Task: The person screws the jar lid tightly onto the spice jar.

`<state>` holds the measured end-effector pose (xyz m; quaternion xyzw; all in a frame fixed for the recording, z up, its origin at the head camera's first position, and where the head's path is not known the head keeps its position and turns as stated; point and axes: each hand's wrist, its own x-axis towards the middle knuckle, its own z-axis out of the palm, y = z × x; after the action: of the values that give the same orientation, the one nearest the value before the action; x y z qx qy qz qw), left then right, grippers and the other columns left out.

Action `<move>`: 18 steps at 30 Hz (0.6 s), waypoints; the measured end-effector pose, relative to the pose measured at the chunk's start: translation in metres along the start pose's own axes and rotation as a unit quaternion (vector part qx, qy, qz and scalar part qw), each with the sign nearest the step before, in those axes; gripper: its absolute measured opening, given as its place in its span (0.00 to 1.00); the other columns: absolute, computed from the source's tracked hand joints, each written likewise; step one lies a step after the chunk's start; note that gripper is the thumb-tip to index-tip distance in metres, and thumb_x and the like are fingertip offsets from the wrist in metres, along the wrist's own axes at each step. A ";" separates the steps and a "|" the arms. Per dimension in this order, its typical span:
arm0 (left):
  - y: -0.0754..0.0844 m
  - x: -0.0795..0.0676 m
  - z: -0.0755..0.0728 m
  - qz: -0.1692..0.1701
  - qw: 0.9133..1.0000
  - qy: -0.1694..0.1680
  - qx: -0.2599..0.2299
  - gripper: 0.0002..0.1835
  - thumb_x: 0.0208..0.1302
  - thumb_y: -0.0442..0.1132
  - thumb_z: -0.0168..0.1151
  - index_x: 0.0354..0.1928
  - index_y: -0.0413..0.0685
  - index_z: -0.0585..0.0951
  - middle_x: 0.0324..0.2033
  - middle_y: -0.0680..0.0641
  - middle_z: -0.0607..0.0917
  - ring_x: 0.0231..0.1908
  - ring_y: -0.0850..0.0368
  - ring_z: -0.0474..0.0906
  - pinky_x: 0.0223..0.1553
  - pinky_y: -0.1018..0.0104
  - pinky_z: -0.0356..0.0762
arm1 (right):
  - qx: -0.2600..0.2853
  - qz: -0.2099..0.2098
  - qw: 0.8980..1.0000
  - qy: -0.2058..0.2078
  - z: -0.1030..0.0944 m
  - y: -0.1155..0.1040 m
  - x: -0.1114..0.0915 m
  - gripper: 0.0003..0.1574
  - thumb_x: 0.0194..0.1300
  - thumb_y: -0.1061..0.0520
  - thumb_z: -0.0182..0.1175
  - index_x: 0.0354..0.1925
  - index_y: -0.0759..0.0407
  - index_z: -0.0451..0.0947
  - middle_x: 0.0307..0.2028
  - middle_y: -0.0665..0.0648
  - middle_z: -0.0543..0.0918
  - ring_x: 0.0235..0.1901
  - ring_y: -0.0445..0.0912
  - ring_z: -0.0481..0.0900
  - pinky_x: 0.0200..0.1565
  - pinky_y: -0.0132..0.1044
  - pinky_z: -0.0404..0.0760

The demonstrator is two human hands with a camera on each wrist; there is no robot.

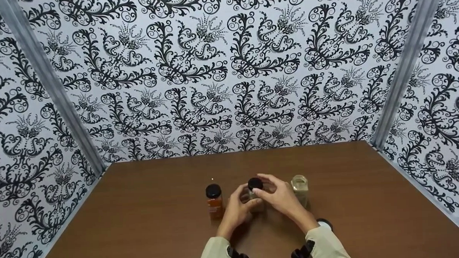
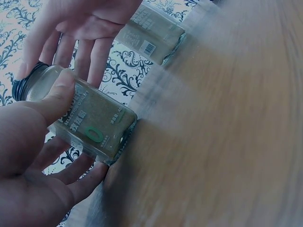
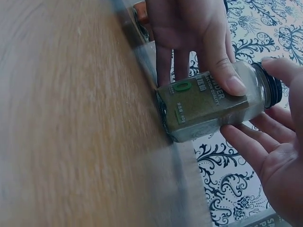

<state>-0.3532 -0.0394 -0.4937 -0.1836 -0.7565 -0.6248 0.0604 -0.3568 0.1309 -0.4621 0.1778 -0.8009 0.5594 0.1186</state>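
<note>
Holding a jar of powder (image 3: 208,101) upright on the table (image 1: 159,207), I clasp its body with my left hand (image 1: 238,210); my right hand (image 1: 283,196) pinches its black lid (image 1: 255,182). An orange jar (image 1: 215,206) stands to the left. Swinging my right hand outward could topple the lidless jar (image 1: 301,191) just beside it; a slack left grip could let mine twist.

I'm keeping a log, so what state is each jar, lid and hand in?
Middle jar: upright, capped, part-filled; cap tightness unclear
Orange jar: upright, capped
Right jar: upright, uncapped
Loose lid: lying on the table, pale face showing, partly hidden
Left hand: gripping the middle jar's body
Right hand: holding the middle jar's black cap
</note>
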 end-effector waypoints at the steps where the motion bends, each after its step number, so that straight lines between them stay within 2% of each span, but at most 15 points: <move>1: 0.000 0.000 0.000 -0.001 1.000 0.000 0.003 0.26 0.63 0.36 0.70 0.62 0.41 0.75 0.57 0.35 0.82 0.58 0.40 0.81 0.59 0.48 0.80 | -0.007 0.000 1.000 -0.003 -0.001 -0.001 0.000 0.29 0.63 0.55 0.70 0.61 0.57 0.78 0.54 0.66 0.85 0.52 0.56 0.86 0.54 0.45 0.85; 6: 0.000 0.001 0.000 0.001 1.000 0.000 0.020 0.26 0.62 0.38 0.70 0.62 0.42 0.76 0.57 0.35 0.82 0.57 0.40 0.81 0.59 0.49 0.81 | -0.031 -0.004 1.000 -0.001 -0.002 -0.002 0.000 0.26 0.63 0.50 0.71 0.59 0.51 0.81 0.53 0.63 0.86 0.50 0.53 0.87 0.52 0.42 0.86; 13: -0.001 0.001 0.000 0.001 1.000 0.000 0.025 0.26 0.62 0.40 0.70 0.61 0.41 0.76 0.57 0.36 0.82 0.57 0.41 0.81 0.59 0.51 0.81 | -0.028 -0.009 0.999 0.019 0.001 -0.001 0.000 0.24 0.60 0.51 0.72 0.54 0.54 0.83 0.49 0.62 0.88 0.48 0.53 0.88 0.50 0.38 0.86; 18: -0.001 0.001 0.001 -0.009 1.000 -0.002 0.025 0.27 0.62 0.41 0.70 0.62 0.42 0.76 0.56 0.36 0.83 0.58 0.41 0.81 0.59 0.51 0.81 | -0.002 -0.009 1.000 -0.004 -0.002 -0.003 -0.002 0.27 0.62 0.52 0.71 0.59 0.54 0.80 0.53 0.63 0.86 0.50 0.55 0.87 0.50 0.36 0.86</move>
<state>-0.3542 -0.0386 -0.4941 -0.1761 -0.7733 -0.6063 0.0578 -0.3541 0.1317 -0.4598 0.1864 -0.8010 0.5560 0.1208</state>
